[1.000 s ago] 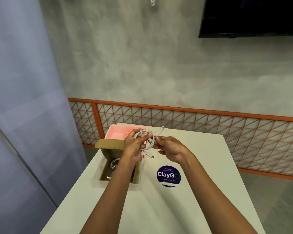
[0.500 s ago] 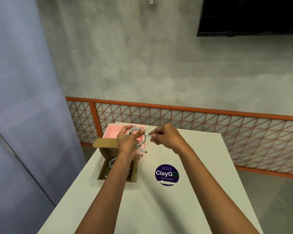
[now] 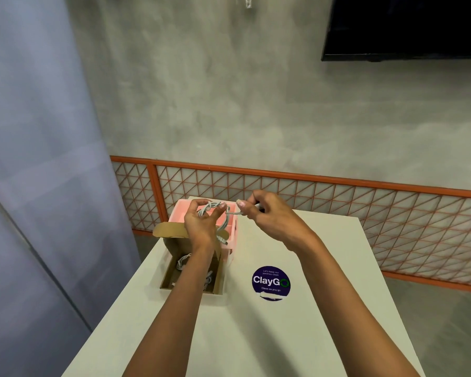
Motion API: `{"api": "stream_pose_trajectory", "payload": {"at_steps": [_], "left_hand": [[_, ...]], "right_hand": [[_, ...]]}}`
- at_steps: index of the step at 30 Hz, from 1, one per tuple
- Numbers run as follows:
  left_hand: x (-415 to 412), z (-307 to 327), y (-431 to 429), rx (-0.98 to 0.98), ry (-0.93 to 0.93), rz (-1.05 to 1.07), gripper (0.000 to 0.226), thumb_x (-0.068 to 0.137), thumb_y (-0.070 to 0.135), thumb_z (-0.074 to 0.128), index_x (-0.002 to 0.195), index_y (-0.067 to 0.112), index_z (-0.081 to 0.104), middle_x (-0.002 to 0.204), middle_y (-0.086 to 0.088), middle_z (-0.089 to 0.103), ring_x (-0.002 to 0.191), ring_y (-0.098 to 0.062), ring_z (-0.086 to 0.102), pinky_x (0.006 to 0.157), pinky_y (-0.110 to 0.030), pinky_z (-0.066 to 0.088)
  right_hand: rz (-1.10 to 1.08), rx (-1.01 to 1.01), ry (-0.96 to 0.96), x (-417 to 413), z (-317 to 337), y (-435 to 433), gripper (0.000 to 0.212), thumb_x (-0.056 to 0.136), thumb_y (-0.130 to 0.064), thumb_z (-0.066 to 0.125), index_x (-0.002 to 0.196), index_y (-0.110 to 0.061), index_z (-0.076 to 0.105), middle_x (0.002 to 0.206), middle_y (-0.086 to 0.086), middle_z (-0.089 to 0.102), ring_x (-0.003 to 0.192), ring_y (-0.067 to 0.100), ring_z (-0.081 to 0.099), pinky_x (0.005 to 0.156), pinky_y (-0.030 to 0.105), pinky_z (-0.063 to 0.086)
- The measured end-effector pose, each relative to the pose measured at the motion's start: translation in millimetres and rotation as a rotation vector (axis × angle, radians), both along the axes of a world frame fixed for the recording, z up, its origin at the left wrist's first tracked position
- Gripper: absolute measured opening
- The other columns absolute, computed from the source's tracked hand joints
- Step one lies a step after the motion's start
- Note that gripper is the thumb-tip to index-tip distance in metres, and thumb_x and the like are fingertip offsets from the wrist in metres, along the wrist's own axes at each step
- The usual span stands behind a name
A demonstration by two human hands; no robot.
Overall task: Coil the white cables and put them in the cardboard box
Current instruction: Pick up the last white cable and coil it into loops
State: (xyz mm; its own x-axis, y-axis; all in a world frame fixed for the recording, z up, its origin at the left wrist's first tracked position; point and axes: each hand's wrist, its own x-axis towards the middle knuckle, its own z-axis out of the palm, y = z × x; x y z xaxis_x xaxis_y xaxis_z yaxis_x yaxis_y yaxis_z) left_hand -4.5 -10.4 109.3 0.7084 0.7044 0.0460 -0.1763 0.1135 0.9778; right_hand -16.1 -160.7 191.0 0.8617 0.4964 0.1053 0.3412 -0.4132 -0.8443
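Note:
My left hand [image 3: 200, 224] holds a coiled white cable [image 3: 223, 223] above the pink tray, its fingers curled round the loops; one plug end hangs down below the hand. My right hand [image 3: 268, 217] pinches the cable's free end and holds it out taut to the right of the coil. The open cardboard box [image 3: 166, 278] sits on the white table under my left forearm, and coiled white cables [image 3: 182, 262] lie inside it.
A pink tray [image 3: 233, 240] stands behind the box at the table's far left. A round dark "ClayGo" sticker [image 3: 270, 282] is on the white table [image 3: 310, 322]. An orange lattice railing [image 3: 365, 208] runs behind the table, with a grey wall beyond.
My right hand has pulled the cable's free end out to the right, away from the coil. Both hands have risen slightly over the pink tray.

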Motion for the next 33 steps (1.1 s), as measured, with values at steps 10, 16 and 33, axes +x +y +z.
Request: {"api": "stream_pose_trajectory", "payload": {"at_steps": [10, 16, 33], "left_hand": [[3.0, -6.3, 5.5, -0.066, 0.051, -0.022, 0.034, 0.074, 0.017, 0.078, 0.101, 0.017, 0.058, 0.111, -0.010, 0.065, 0.104, -0.029, 0.063, 0.084, -0.044, 0.056], [2.1, -7.6, 5.9, -0.128, 0.049, -0.140, 0.030, 0.078, 0.019, 0.075, 0.101, 0.021, 0.058, 0.108, -0.011, 0.067, 0.091, -0.023, 0.067, 0.068, -0.033, 0.056], [-1.9, -2.9, 5.0, -0.091, -0.011, -0.315, 0.053, 0.067, -0.006, 0.077, 0.107, 0.017, 0.050, 0.107, -0.014, 0.068, 0.099, -0.028, 0.067, 0.085, -0.046, 0.055]], "right_hand": [[-0.073, 0.174, 0.194, 5.6, 1.6, -14.0, 0.031, 0.088, -0.044, 0.059, 0.086, -0.013, 0.057, 0.106, 0.001, 0.064, 0.103, 0.018, 0.059, 0.074, 0.028, 0.042], [-0.136, 0.187, 0.199, 13.7, -2.5, -22.1, 0.029, 0.075, -0.028, 0.078, 0.077, -0.012, 0.054, 0.075, -0.003, 0.057, 0.073, 0.008, 0.051, 0.064, 0.026, 0.038], [0.173, -0.514, -0.144, 29.5, -12.8, -46.2, 0.014, 0.093, -0.022, 0.059, 0.098, -0.016, 0.070, 0.088, -0.014, 0.051, 0.097, 0.014, 0.050, 0.074, 0.025, 0.044]]}}
